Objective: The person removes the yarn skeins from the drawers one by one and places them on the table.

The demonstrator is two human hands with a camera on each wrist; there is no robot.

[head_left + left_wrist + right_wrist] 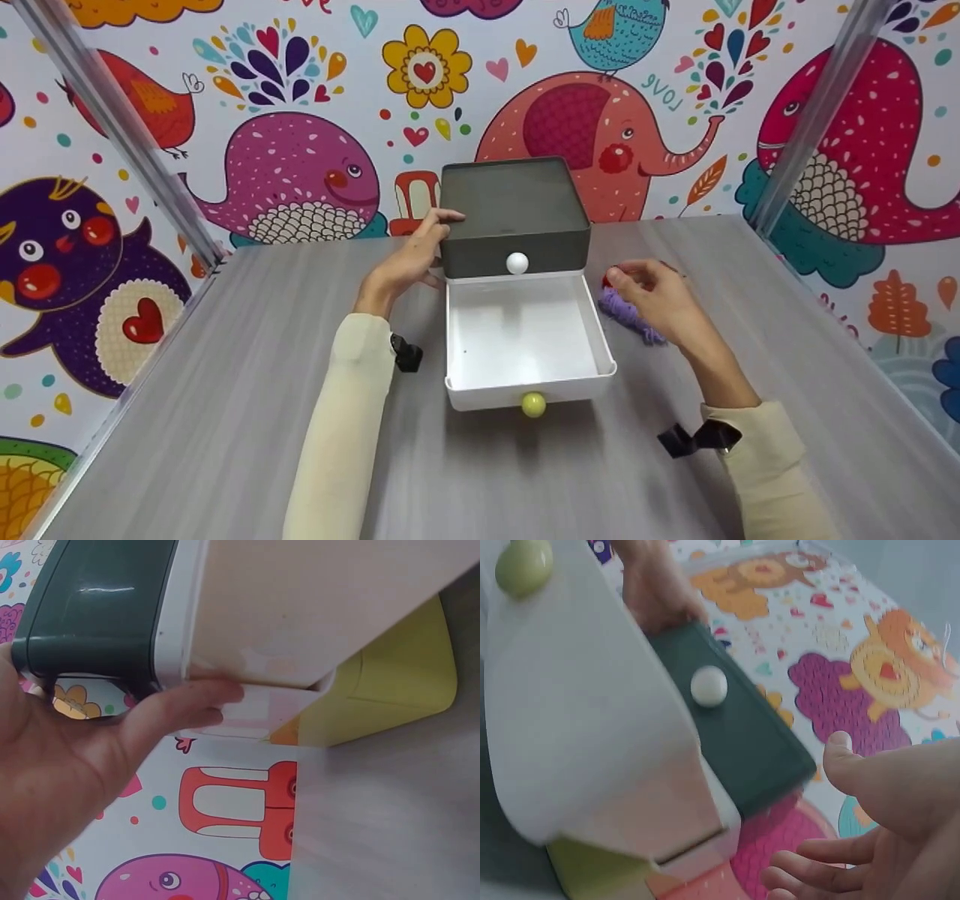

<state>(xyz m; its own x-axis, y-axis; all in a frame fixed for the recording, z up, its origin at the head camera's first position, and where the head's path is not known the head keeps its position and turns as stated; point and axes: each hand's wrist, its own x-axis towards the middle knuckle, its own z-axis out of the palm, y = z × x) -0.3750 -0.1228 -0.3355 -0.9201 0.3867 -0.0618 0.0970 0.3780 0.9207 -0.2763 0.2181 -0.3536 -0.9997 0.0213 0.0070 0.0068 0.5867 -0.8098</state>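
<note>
A small drawer box stands on the table, its dark green top section (pixel 517 199) bearing a white knob (pixel 517 263). Below it, a white drawer (pixel 525 330) with a yellow-green knob (pixel 533 405) is pulled out towards me; its inside is bare. My left hand (pixel 409 259) holds the box by its upper left side, fingers on the dark section and the white layer (pixel 247 709) in the left wrist view. To the right of the box, my right hand (pixel 660 296) hovers by a purple stringy thing (pixel 630 315) with a red end. Its thumb and fingers are apart, with nothing between them in the right wrist view.
A yellow-green bottom section (pixel 397 675) of the box shows in the left wrist view. Behind the grey table (pixel 300 375) rises a wall (pixel 360 67) printed with cartoon animals. Metal posts (pixel 821 112) stand at the left and right table edges.
</note>
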